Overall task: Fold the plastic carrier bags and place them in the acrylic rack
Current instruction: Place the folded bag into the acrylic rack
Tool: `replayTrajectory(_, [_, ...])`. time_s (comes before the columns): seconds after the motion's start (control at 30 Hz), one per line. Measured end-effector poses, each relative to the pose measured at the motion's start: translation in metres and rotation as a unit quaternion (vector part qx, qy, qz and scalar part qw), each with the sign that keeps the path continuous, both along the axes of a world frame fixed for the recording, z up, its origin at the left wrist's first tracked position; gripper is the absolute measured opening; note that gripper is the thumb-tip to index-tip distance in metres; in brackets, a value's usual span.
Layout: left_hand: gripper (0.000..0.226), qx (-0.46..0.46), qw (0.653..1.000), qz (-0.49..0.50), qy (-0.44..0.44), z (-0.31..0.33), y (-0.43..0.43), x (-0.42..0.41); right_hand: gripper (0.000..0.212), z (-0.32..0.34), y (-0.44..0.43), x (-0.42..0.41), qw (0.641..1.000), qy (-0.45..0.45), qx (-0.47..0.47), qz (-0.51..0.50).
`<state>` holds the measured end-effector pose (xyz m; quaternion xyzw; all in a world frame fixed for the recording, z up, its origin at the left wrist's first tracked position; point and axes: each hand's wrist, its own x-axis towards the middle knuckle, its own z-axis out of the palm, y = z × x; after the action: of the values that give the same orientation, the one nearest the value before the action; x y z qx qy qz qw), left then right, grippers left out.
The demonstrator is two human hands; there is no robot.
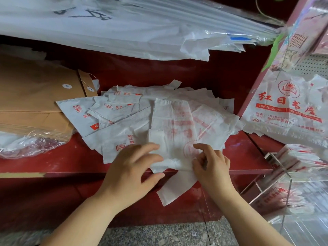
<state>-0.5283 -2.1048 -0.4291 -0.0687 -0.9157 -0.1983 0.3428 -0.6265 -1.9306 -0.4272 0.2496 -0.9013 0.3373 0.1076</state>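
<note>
Your left hand [131, 171] is spread wide, its fingers nearly straight. Their tips lie on the lower left part of the white plastic carrier bag [174, 125], and the thumb sits just below that edge. Your right hand [211, 166] is curled, its fingers pinching the same bag at its lower right fold. The bag, faintly printed in red, lies flat on top of a loose heap of similar white printed bags [113, 121] on the dark red wooden shelf [53, 162], and one strip of it hangs over the shelf's front edge. The clear acrylic rack [271, 157] stands at your right, beside the shelf's end, with a stack of folded bags [298, 157] in its upper tier. Brown paper envelopes [35, 96] are stacked at the left of the shelf. Large white paper sheets [106, 29] hang overhead.
</note>
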Motion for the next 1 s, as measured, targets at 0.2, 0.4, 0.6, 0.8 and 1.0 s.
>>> replayTrajectory(0.2, [0.04,-0.065,0.995,0.018,-0.079,-0.015,0.004,-0.009,0.028,-0.008,0.003,-0.003,0.996,0.059,-0.038,0.057])
replayTrajectory(0.4, [0.039,-0.055,0.996,0.041,-0.058,-0.016,0.007,-0.012,0.046,-0.006,0.015,0.003,0.971,0.186,0.052,0.138])
replayTrajectory(0.6, [0.039,0.006,0.997,0.013,-0.078,-0.013,0.011,-0.006,0.03,-0.008,0.004,0.005,0.962,0.215,0.078,0.15])
replayTrajectory(0.8, [0.035,0.089,0.995,0.006,-0.037,-0.012,0.013,-0.005,0.027,0.001,0.005,0.009,0.974,0.148,0.008,0.174])
replayTrajectory(1.0, [0.026,0.194,0.976,0.047,-0.082,-0.008,0.006,-0.002,0.022,0.004,0.016,0.008,0.969,0.137,-0.024,0.206])
